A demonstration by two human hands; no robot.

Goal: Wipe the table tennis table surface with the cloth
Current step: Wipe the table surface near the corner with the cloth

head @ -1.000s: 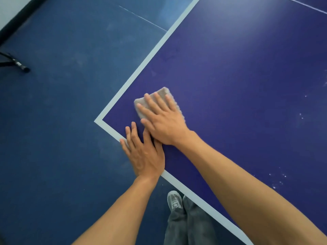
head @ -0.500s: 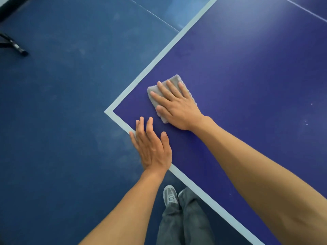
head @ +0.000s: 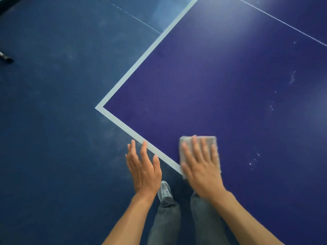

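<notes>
Pressing our right hand point(head: 201, 174) flat on the grey folded cloth point(head: 210, 140), we keep the fingers straight and slightly spread across it, gripping nothing. The cloth lies on the table tennis table point(head: 221, 76) at its near edge, to the right of the corner, with its lower left part over the white border line point(head: 141, 57). Our left hand point(head: 143, 170) is open too, fingers straight and a little apart, held beside the table edge; its fingertips reach the border, though we cannot tell whether they touch it.

The tabletop is deep violet-blue with a soft sheen of light toward its far part. A thin white centre line point(head: 283, 23) crosses the upper right, and scattered white specks point(head: 254, 160) dot the surface to the right of the cloth. The corner of the table points left, toward the dark blue floor point(head: 53, 121), which looks scuffed and dusty and carries a thin pale line point(head: 136, 18) at the top. A dark object point(head: 5, 57) pokes in at the left edge. Below us show grey trousers point(head: 166, 223) and one grey shoe point(head: 165, 190).
</notes>
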